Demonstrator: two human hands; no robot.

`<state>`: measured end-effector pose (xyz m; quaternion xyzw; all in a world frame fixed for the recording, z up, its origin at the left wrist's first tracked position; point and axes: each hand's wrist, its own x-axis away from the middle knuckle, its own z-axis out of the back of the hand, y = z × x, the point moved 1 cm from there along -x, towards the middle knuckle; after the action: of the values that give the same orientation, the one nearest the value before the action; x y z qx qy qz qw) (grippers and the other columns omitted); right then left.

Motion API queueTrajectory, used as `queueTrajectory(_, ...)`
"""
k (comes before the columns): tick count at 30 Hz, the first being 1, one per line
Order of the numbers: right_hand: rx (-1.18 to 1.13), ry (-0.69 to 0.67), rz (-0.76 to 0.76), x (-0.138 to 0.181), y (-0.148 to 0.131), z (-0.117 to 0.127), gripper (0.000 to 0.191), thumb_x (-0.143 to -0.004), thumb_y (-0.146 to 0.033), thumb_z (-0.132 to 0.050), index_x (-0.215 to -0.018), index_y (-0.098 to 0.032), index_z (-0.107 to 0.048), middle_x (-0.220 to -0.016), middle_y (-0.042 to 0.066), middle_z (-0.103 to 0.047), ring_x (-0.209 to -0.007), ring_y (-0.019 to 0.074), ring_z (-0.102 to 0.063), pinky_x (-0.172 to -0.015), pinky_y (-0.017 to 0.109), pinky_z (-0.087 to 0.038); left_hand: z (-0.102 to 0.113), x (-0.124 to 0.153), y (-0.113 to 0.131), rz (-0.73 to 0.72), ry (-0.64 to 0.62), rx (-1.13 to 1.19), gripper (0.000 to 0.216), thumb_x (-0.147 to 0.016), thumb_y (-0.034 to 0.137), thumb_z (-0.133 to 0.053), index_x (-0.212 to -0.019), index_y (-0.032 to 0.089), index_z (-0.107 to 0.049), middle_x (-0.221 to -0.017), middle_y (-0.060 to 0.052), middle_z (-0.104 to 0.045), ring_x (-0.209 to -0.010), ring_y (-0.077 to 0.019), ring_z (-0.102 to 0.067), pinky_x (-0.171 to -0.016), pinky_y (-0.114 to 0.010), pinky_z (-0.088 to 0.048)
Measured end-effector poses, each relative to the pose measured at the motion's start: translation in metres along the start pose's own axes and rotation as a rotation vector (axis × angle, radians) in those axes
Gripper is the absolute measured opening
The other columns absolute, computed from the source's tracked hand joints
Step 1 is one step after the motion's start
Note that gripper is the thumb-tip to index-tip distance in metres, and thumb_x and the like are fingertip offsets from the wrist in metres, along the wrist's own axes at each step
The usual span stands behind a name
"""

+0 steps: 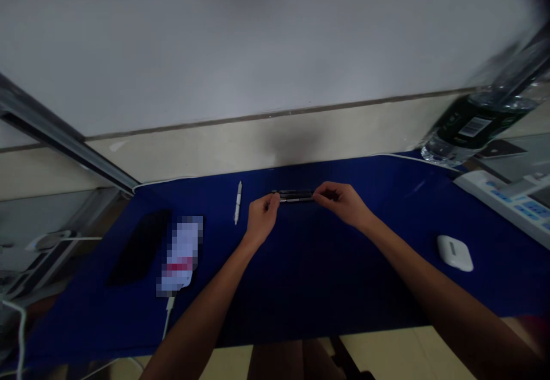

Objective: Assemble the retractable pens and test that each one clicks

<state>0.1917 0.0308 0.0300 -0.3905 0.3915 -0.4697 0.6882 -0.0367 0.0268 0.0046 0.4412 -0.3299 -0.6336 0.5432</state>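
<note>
The left hand [260,219] and right hand [341,201] hold a bundle of dark pens [296,196] between them, level and just above the far part of a blue mat [301,271]. The left fingers are pinched on the bundle's left end and the right fingers are closed over its right end, so the pens span the gap between the 2 hands. At least 2 barrels show, with pale bands near the left grip, but the exact count cannot be told. Just left of the left hand a white pen [238,202] lies on the mat, pointing away from the person and apart from the hand. Farther left and nearer the person lie a black phone [140,246] and, beside it, a blurred pale item [180,257] with a red band. A white cable [167,311] runs from that item's near end toward the mat's near edge. Well to the right of the right hand and nearer the person, a white case [454,252] sits shut on the mat, so what is in it is hidden. Far to the right of that hand and beyond it, a clear bottle [472,125] shows at the mat's far corner. Whether it holds liquid cannot be told. Its dark label bears a white barcode patch, the print too small to read. Right of the case lies a white keypad [511,196] with blue keys, their markings unreadable.
</note>
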Motion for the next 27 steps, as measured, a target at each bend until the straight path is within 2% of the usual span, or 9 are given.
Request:
queueTrajectory(4,-0.017,0.014,0.002,0.0,0.0011,0.0002,0.022,-0.08,-0.042,-0.066,-0.086,-0.02,-0.067,-0.07,0.001,-0.061,-0.059,0.0127,-0.051,-0.054,0.026,-0.039,0.0,-0.0004,-0.0001,-0.014,0.012,-0.002,0.046,-0.093,0.046,-0.044,-0.056,0.018,-0.038,-0.054,0.004,-0.032,-0.05,-0.0094,-0.03,-0.05,-0.025,-0.021)
queueTrajectory(10,-0.014,-0.006,-0.006,0.0004,-0.0019,0.0008,0.026,-0.085,-0.044,-0.06,-0.081,-0.019,-0.067,-0.067,0.001,-0.059,-0.058,0.0124,-0.049,-0.053,0.026,-0.036,-0.0011,-0.0012,-0.0037,0.002,0.009,-0.001,0.046,-0.093,0.047,-0.044,-0.057,0.018,-0.041,-0.055,0.003,-0.034,-0.051,-0.0097,-0.031,-0.051,-0.026,-0.021)
queueTrajectory(19,-0.018,0.001,0.003,0.0,-0.0011,0.0007,0.021,-0.08,-0.041,-0.066,-0.085,-0.021,-0.067,-0.07,0.001,-0.062,-0.058,0.0129,-0.052,-0.054,0.026,-0.04,0.0,-0.0005,0.0003,-0.002,0.012,-0.015,0.046,-0.093,0.046,-0.044,-0.057,0.018,-0.039,-0.054,0.004,-0.031,-0.05,-0.0095,-0.031,-0.051,-0.025,-0.021)
queueTrajectory(27,0.019,0.002,-0.008,0.0006,-0.0034,0.0011,0.032,-0.085,-0.049,-0.059,-0.079,-0.019,-0.066,-0.066,0.001,-0.058,-0.055,0.0122,-0.047,-0.05,0.026,-0.034,-0.0008,-0.0007,-0.0016,0.007,0.004,-0.013,0.047,-0.093,0.048,-0.043,-0.057,0.019,-0.038,-0.055,0.003,-0.033,-0.051,-0.0095,-0.031,-0.05,-0.025,-0.022)
